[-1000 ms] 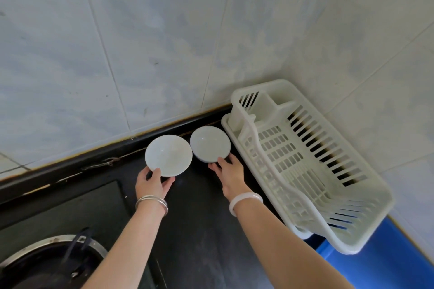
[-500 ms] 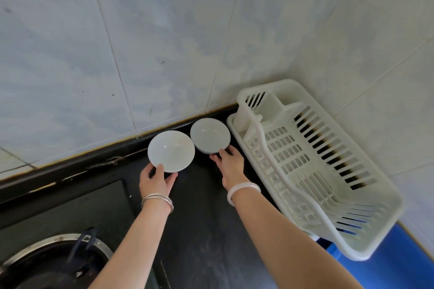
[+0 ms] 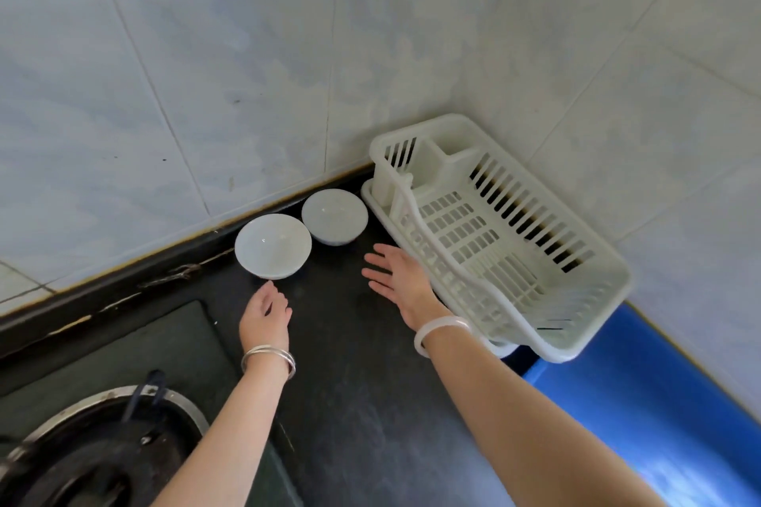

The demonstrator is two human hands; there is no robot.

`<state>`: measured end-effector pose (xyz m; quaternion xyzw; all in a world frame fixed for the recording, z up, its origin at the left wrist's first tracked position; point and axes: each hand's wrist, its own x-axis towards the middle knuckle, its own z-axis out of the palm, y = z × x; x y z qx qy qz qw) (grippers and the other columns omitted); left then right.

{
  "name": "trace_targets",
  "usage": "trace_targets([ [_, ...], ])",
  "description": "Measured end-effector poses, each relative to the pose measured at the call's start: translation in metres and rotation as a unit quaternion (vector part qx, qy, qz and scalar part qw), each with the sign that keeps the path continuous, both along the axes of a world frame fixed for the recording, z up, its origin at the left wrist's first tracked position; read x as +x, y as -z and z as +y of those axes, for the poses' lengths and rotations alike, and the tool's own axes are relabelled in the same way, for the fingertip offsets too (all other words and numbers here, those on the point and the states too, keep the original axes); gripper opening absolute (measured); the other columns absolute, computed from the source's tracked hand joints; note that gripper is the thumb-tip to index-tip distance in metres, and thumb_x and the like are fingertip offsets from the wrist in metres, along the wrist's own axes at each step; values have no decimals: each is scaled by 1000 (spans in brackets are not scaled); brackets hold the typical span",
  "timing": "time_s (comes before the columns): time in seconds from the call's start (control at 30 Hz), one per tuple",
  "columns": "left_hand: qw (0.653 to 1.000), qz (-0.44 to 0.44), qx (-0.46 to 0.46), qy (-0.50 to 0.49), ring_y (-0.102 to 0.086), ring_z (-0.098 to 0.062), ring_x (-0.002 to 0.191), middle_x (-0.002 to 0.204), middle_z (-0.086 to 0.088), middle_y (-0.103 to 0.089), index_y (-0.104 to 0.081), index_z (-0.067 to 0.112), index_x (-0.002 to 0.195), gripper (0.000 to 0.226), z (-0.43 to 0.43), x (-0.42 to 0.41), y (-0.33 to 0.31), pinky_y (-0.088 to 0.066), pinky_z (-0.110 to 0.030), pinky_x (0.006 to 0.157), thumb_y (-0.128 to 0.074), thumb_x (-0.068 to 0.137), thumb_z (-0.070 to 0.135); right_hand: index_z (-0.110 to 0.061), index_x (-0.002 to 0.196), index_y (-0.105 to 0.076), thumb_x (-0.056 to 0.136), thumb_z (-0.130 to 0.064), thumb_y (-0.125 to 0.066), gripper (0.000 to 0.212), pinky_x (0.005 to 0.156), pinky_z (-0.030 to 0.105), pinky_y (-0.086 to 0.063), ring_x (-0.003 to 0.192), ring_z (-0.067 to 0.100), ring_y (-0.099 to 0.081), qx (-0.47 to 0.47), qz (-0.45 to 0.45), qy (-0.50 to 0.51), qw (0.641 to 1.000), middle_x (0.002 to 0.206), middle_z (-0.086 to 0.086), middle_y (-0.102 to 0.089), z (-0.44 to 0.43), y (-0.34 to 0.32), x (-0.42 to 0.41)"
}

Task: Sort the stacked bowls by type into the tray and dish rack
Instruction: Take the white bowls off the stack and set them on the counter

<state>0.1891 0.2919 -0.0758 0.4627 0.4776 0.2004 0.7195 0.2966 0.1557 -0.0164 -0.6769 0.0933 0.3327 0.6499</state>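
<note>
Two white bowls stand side by side on the black counter against the tiled wall: a left bowl point(image 3: 273, 246) and a slightly smaller right bowl point(image 3: 334, 216). A white slatted dish rack point(image 3: 500, 233) sits on its white tray point(image 3: 372, 200) in the corner, with nothing in it. My left hand point(image 3: 265, 315) hovers just below the left bowl, fingers loosely curled and holding nothing. My right hand point(image 3: 397, 278) is spread flat beside the rack's near wall, below the right bowl, touching neither bowl.
A gas burner point(image 3: 94, 449) set in a dark hob fills the lower left. A blue surface point(image 3: 642, 416) lies under and beyond the rack at the lower right. Tiled walls close the back and right sides.
Both hands have let go of the bowls and drawn back toward me. The two bowls now stand on the counter by the wall.
</note>
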Motion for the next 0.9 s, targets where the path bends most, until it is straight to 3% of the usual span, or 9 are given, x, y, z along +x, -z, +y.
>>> trace_targets([
  [0.2,986,-8,25,165,-63,-23,97,106,-12,-64,-62,3,113,24,-76,-45,-30,-49,-29,84,-50,91,6,-25,101,-64,99,-25,-41,23,73,25,-55,78,10,-70,-77,-90,-10,993,94,-3,-71,-108,-34,-71],
  [0.4,928,15,55,368,-66,-17,75,86,-4,-68,-66,13,94,16,-190,-91,-49,-55,-14,59,-51,91,8,-33,84,-65,95,-20,-45,26,59,15,-46,69,8,-65,-244,-141,30,959,85,-8,-69,-246,-46,-167],
  [0.6,799,93,186,565,-64,-14,90,94,8,-62,-64,20,108,21,-288,-134,-47,-53,-28,82,-56,89,21,-22,109,-64,92,-20,-53,20,74,27,-42,88,20,-61,-488,-161,46,857,108,-1,-62,-335,-22,-252],
  [0.67,758,108,255,590,-61,-13,93,98,7,-61,-63,21,110,24,-303,-144,-47,-47,-25,79,-58,87,22,-19,113,-60,91,-27,-55,24,74,29,-42,96,24,-60,-531,-151,20,834,110,3,-60,-345,-17,-270],
  [0.77,737,122,316,585,-59,-15,96,112,2,-59,-58,20,118,32,-313,-153,-47,-46,-25,79,-59,86,18,-19,108,-58,91,-34,-53,23,66,28,-37,94,24,-61,-555,-130,11,821,104,2,-64,-345,-11,-283],
  [0.9,731,123,337,580,-58,-16,100,116,1,-58,-56,21,121,34,-314,-157,-49,-48,-27,80,-57,87,16,-14,106,-53,91,-31,-53,23,66,30,-38,95,29,-62,-568,-136,9,812,104,7,-66,-334,-7,-282],
])
